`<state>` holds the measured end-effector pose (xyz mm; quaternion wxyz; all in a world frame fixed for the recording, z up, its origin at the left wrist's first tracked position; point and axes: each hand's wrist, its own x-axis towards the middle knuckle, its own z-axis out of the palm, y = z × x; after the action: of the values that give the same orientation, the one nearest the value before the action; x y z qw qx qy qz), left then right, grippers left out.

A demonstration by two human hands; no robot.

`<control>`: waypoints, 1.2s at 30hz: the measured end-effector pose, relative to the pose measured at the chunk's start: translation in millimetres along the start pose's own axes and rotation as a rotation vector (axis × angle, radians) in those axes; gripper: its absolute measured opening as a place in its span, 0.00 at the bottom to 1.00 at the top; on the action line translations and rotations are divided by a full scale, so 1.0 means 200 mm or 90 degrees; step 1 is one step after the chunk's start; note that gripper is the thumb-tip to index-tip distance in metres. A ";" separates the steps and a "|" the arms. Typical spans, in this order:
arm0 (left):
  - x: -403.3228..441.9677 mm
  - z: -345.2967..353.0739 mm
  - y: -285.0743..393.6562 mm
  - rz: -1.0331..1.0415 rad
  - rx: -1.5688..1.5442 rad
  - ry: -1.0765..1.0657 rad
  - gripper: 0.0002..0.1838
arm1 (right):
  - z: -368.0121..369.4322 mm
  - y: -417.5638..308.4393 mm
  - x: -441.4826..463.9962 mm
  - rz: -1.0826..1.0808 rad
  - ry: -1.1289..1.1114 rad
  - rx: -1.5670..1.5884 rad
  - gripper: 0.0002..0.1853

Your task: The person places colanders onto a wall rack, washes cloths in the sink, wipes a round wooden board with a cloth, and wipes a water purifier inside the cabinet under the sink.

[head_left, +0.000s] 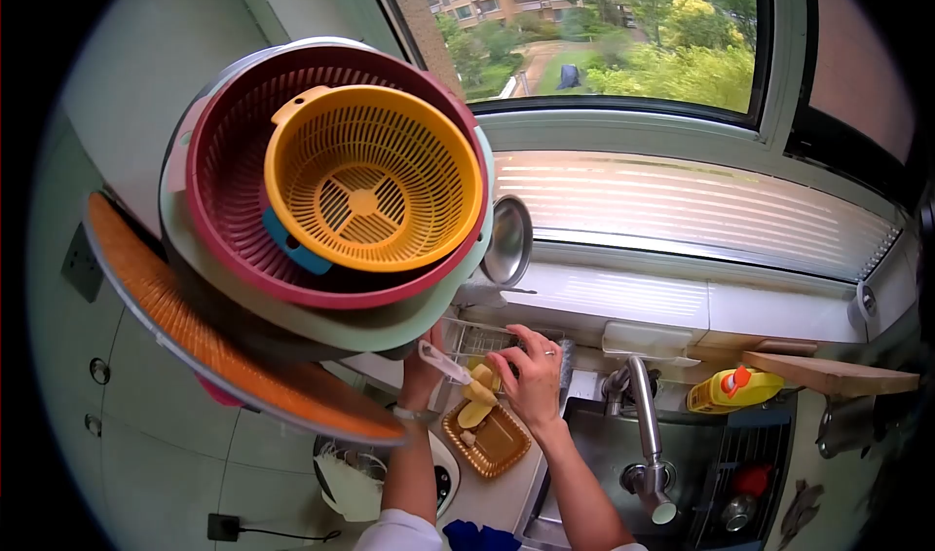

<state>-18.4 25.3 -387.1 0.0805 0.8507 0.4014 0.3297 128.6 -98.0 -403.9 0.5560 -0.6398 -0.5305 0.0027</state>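
Partly hidden behind the stacked basins, my left hand (422, 371) is closed around a white-handled tool (444, 363), which points at a yellow peeled piece of food (479, 393). That piece is above the back left part of a brown ribbed tray (506, 441); whether it rests there is unclear. A small pale bit (467, 438) lies in the tray. Just right of the yellow piece, my right hand (532, 376), with a ring on one finger, has its fingers curved and apart. I see nothing held in it.
Stacked basins with a yellow colander (363, 202) on top loom at the upper left, beside a large orange round item (224, 327). To the right are a sink (594, 463), its faucet (645, 419), a yellow bottle (732, 391) and a wooden board (828, 373). A window is behind.
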 end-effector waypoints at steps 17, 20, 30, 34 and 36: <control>-1.22 -0.52 0.06 -0.397 0.357 0.305 0.29 | -0.15 -0.13 -0.20 0.040 0.068 0.045 0.13; -1.43 -0.52 -0.05 -0.451 0.321 0.248 0.29 | -0.22 -0.20 -0.38 0.047 0.055 0.070 0.09; -1.31 -0.69 0.41 -0.373 -0.169 0.458 0.13 | -0.36 -0.45 -0.87 0.322 -0.325 0.403 0.13; -1.28 -0.79 0.44 -0.407 -0.376 0.387 0.13 | -0.36 -0.53 -0.93 0.394 -0.372 0.512 0.29; -1.28 -0.84 0.46 -0.430 -0.536 0.271 0.12 | -0.37 -0.56 -0.93 0.379 -0.343 0.517 0.48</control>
<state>-183.3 -245.7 -348.7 0.4300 0.4853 0.4921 0.5808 15.6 -296.8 -404.9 0.5776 -0.4733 -0.4066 0.5263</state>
